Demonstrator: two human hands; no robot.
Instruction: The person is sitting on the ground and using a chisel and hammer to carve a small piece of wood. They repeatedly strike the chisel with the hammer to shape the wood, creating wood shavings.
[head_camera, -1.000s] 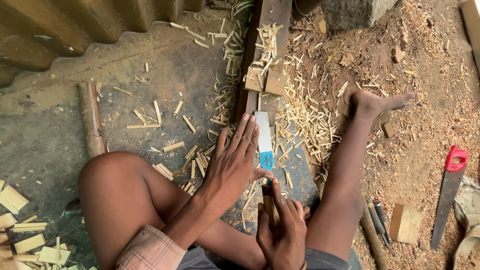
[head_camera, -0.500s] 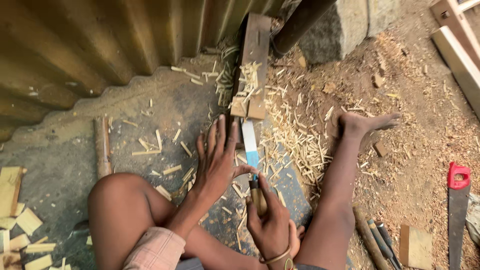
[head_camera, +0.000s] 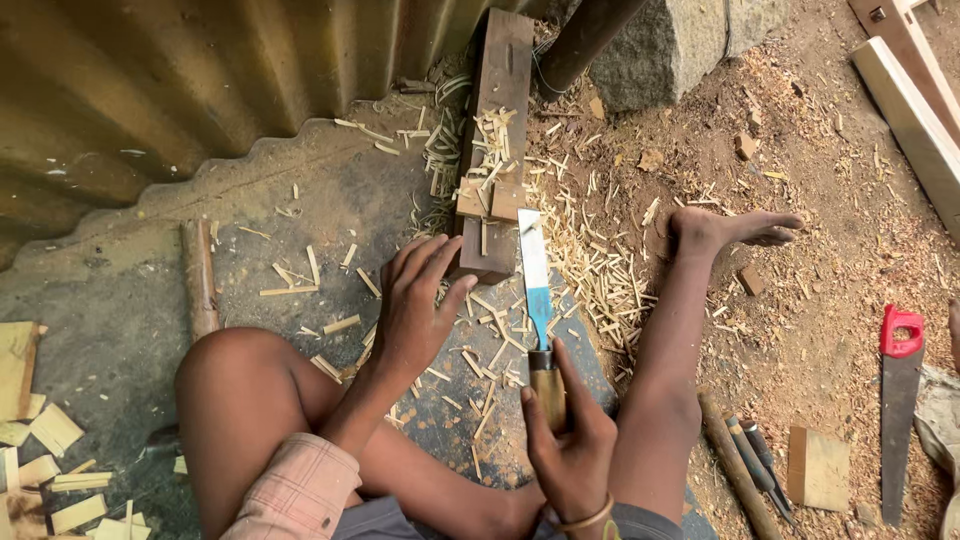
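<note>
Gripping a chisel (head_camera: 537, 300), right hand (head_camera: 568, 440) clamped on its handle, left hand (head_camera: 415, 310) spread open over wood chips (head_camera: 480, 350)

1 chisel (head_camera: 535, 285), 1 handsaw (head_camera: 898, 400), 1 dark wooden block (head_camera: 495, 140), perhaps 2 small offcuts (head_camera: 488, 198) on it.

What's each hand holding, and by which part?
Right hand grips the chisel by its wooden handle. Left hand holds nothing, fingers spread beside the wood block.

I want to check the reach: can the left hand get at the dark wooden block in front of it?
Probably yes. The left hand lies spread on the ground, its fingers right beside the near end of the dark wooden block, with only loose wood splinters around.
</note>
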